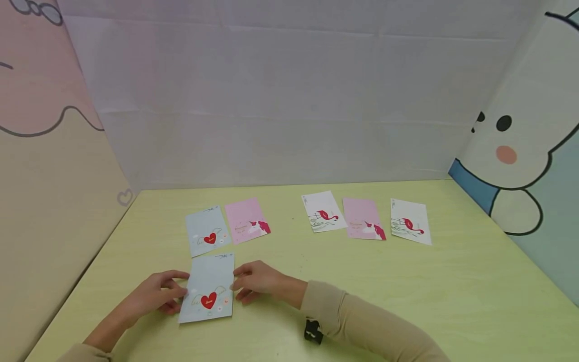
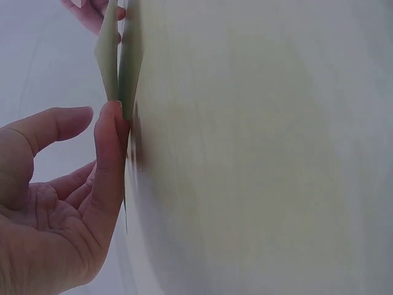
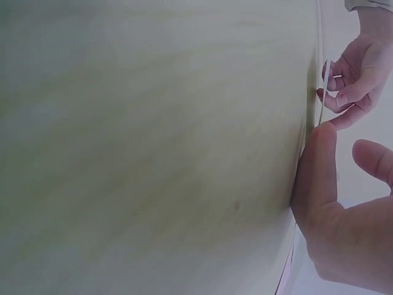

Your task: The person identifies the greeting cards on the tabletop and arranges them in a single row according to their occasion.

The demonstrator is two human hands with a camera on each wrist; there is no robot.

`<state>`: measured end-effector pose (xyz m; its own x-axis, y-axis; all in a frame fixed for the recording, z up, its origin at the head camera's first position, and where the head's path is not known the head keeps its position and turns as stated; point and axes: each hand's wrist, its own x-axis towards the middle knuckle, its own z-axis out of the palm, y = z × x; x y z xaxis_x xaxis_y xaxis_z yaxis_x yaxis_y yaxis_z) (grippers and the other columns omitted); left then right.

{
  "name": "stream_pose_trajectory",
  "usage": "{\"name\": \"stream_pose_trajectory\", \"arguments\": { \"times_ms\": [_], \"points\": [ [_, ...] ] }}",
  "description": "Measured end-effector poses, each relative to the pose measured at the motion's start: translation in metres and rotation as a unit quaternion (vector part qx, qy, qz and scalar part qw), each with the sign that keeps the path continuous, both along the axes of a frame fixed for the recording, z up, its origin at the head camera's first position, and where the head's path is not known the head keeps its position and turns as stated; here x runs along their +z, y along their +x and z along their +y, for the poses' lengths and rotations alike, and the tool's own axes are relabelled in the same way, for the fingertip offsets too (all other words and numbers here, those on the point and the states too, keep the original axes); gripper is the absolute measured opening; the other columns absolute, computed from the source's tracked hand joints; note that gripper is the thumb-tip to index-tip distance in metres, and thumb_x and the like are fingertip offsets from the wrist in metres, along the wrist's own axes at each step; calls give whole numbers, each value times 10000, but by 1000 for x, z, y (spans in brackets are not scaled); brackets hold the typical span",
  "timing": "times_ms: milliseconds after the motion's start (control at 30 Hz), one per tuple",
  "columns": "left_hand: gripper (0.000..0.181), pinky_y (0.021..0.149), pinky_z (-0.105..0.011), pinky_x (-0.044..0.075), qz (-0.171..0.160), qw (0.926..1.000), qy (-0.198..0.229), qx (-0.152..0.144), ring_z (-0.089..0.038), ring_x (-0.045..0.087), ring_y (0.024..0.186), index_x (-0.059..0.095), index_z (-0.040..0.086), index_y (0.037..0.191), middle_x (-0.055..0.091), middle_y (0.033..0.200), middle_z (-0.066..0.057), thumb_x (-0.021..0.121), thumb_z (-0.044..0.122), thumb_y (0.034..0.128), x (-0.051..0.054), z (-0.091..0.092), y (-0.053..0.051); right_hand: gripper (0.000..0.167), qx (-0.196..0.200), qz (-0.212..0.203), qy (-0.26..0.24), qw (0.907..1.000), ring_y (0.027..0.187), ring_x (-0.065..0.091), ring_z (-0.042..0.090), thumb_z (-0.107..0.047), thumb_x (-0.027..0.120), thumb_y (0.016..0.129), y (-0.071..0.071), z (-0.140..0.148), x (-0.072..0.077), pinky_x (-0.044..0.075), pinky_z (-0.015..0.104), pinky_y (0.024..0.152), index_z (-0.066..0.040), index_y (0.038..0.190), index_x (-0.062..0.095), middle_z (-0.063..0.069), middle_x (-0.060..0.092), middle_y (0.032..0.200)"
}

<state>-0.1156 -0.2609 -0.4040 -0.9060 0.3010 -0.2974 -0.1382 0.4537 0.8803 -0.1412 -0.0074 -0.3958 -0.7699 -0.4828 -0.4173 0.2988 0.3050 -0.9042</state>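
A light blue card with a red winged heart lies between the two hands, near the front left of the table. At its left edge, my left hand touches it with the fingertips; in the left wrist view the thumb stands apart from the card. My right hand touches the right edge with its fingertips. Its thumb is clear of the card in the right wrist view, where the card shows as a thin edge. Just behind lies another light blue heart card, beside a pink unicorn card.
Farther right on the yellow-green table lie a white flamingo card, a second pink unicorn card and another white flamingo card. A white sheet stands at the back, with cartoon-printed panels at the sides.
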Motion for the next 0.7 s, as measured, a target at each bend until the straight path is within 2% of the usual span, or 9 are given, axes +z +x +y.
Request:
{"name": "stream_pose_trajectory", "arguments": {
  "times_ms": [200, 500, 600, 700],
  "points": [
    [523, 545, -342, 516, 79, 9999, -71, -20, -249, 586, 606, 393, -142, 1182, 542, 738, -83, 629, 142, 813, 1, 1, 1, 304, 13, 13, 100, 9999, 626, 592, 179, -98, 631, 803, -1, -1, -1, 519, 283, 582, -10, 1082, 549, 43, 591, 801],
    [518, 552, -340, 514, 58, 9997, -186, 163, -249, 582, 613, 398, -136, 1189, 535, 742, -93, 625, 146, 819, 3, 2, 2, 330, -24, 177, 222, 9996, 624, 588, 191, -120, 631, 806, -2, 0, 0, 515, 282, 588, -7, 1103, 540, 35, 588, 817],
    [489, 553, -326, 514, 235, 9984, -339, 385, -243, 581, 606, 420, -127, 1179, 545, 751, -92, 615, 151, 828, 5, 4, 3, 337, -77, 374, 208, 9991, 645, 587, 199, -123, 620, 817, -5, 2, 5, 516, 290, 602, 4, 1117, 531, 46, 584, 821],
    [454, 573, -310, 517, 495, 9948, -418, 781, -238, 592, 632, 443, -110, 1174, 566, 788, -107, 599, 158, 843, 8, 5, 1, 322, -193, 625, -5, 9979, 678, 593, 201, -121, 602, 833, -12, 4, 11, 519, 300, 616, 10, 1119, 528, 49, 577, 843]
  ]
}}
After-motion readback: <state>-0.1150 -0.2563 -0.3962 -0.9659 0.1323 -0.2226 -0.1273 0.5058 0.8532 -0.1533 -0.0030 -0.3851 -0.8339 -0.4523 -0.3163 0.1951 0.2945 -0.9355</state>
